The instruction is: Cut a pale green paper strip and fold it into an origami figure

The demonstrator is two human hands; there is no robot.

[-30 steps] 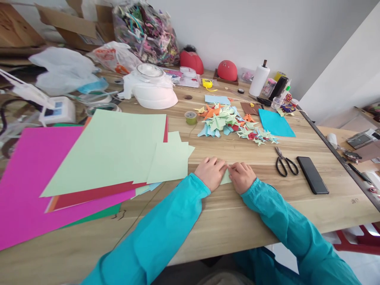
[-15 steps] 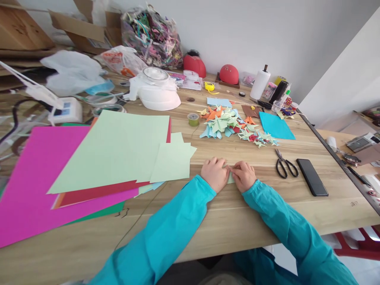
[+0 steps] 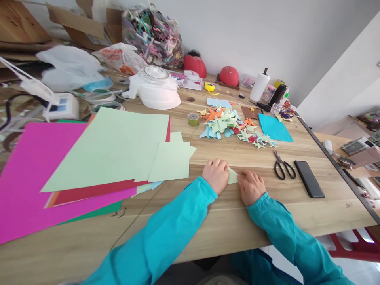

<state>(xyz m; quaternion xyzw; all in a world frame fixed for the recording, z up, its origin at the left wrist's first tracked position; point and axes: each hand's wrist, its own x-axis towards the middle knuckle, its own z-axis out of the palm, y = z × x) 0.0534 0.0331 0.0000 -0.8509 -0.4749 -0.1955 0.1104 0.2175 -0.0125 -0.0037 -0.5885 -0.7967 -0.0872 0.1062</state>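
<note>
both hands (image 3: 216, 175) flat, pressing green paper (image 3: 233, 176)

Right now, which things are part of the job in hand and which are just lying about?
In hand: left hand, right hand, small green paper pressed under both; likely the green sheets and folded pile.
Lying about: scissors, phone, spool, pink sheet, blue sheet.
</note>
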